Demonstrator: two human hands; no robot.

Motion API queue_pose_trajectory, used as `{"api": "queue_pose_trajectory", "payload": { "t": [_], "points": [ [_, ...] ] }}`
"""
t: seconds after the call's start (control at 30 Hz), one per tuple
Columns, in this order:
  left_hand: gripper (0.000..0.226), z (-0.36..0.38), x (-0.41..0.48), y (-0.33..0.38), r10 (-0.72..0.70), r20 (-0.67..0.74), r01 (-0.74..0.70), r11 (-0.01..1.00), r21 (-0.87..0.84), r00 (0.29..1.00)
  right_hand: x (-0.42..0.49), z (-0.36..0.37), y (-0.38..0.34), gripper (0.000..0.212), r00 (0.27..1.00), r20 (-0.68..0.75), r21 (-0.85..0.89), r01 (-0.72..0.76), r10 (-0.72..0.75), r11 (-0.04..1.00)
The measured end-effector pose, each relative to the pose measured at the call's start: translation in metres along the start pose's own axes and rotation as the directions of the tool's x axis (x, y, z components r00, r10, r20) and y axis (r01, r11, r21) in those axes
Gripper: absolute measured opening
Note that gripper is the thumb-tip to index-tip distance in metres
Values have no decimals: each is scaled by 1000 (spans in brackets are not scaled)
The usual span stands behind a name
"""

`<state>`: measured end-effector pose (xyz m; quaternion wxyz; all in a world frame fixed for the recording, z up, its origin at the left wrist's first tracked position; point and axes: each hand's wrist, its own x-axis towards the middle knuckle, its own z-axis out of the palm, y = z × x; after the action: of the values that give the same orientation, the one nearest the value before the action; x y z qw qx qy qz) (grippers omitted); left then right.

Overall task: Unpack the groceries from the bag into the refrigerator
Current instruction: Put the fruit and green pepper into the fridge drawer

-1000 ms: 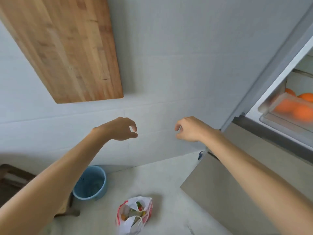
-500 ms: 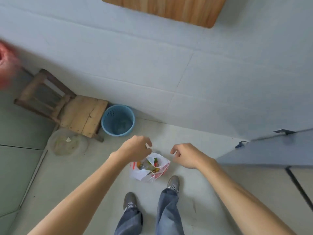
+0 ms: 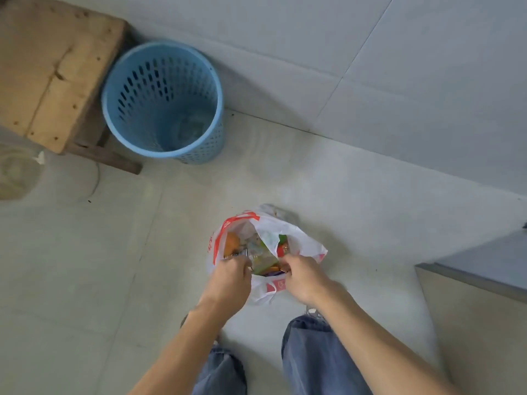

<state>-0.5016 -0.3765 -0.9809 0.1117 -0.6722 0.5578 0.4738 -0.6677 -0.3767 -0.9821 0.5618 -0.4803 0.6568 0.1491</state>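
Note:
A white plastic bag (image 3: 273,229) with red print sits on the floor just in front of my feet, its mouth spread wide. Inside I see an orange (image 3: 231,243), a clear packet of greenish items (image 3: 261,256) and something red and green (image 3: 283,246). My left hand (image 3: 228,280) grips the bag's left rim. My right hand (image 3: 302,276) grips the right rim. Both hands' fingertips are tucked into the plastic and hidden. The refrigerator's grey door (image 3: 482,269) shows only as a corner at the right edge.
A blue perforated waste basket (image 3: 162,101) stands against the tiled wall, beside a worn wooden stool (image 3: 48,69) at the upper left. A round transparent lid (image 3: 17,172) lies on the floor at the left. My jeans-clad legs (image 3: 313,354) are directly below the bag.
I have bent down from facing the wall to the floor. Both hands dropped from mid-air to the bag and took hold of its rim, pulling the mouth apart.

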Motion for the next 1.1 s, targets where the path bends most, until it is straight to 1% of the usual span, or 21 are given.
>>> {"api": "queue_pose_trajectory", "payload": {
  "t": [0.1,0.17,0.23,0.33,0.4,0.47,0.53,0.6,0.63,0.7,0.73,0.8,0.83,0.87,0.9,0.93,0.97,1.0,1.03,1.07,1.1],
  "points": [
    [30,37,61,-21,-5,-56,5,1000,-5,998,61,25,10,46,1000,12,148,17,-19,989],
    [34,54,95,-31,10,-74,-7,999,42,997,96,38,12,50,999,40,158,27,-34,987],
    [44,66,115,-40,72,-132,-50,985,163,989,122,50,17,51,997,30,76,72,-74,995],
    [58,73,135,-57,130,-184,-64,942,328,974,149,49,23,49,967,-152,-154,181,-204,971],
    [66,76,148,-74,108,-142,-40,908,418,984,160,44,26,47,926,-244,-264,223,-289,938],
    [73,79,160,-92,53,-82,-6,868,497,995,168,42,27,48,902,-285,-359,213,-324,909],
    [78,78,169,-105,28,-40,-1,834,552,999,175,41,31,54,909,-279,-447,163,-310,880],
    [79,78,174,-114,37,-3,-27,790,612,999,183,37,35,67,948,-216,-514,92,-232,853],
    [78,77,177,-117,43,12,-41,779,626,999,186,35,37,76,968,-175,-517,64,-178,854],
    [71,77,181,-120,42,23,-47,788,614,999,190,34,38,91,987,-128,-478,21,-93,878],
    [66,76,182,-120,48,6,-43,808,588,999,191,37,37,96,989,-128,-455,10,-76,891],
    [61,72,180,-119,65,-58,-29,875,483,996,192,45,31,101,986,-157,-418,-18,-52,908],
    [61,69,177,-118,70,-87,-29,912,409,994,192,49,28,101,978,-200,-422,-38,-52,906],
    [63,66,172,-115,84,-111,-42,939,341,990,191,52,25,98,959,-268,-464,-47,-90,885],
    [66,64,166,-113,108,-126,-65,952,299,986,190,55,22,94,928,-335,-534,-41,-167,844],
    [67,62,161,-111,139,-137,-95,953,287,981,188,56,19,87,893,-365,-602,-11,-263,798],
    [67,61,156,-109,170,-145,-122,948,295,975,185,58,16,77,857,-357,-651,57,-372,757],
    [65,62,154,-109,192,-148,-140,941,309,970,182,59,13,66,837,-296,-681,153,-460,716],
    [64,63,153,-109,208,-148,-153,935,319,967,179,60,12,60,819,-220,-700,246,-529,671],
    [63,64,152,-109,226,-151,-168,932,322,962,177,59,11,59,810,-146,-722,305,-567,621],
    [62,65,153,-110,239,-156,-180,931,317,958,177,58,10,59,825,-94,-746,312,-557,588]
  ]
}}
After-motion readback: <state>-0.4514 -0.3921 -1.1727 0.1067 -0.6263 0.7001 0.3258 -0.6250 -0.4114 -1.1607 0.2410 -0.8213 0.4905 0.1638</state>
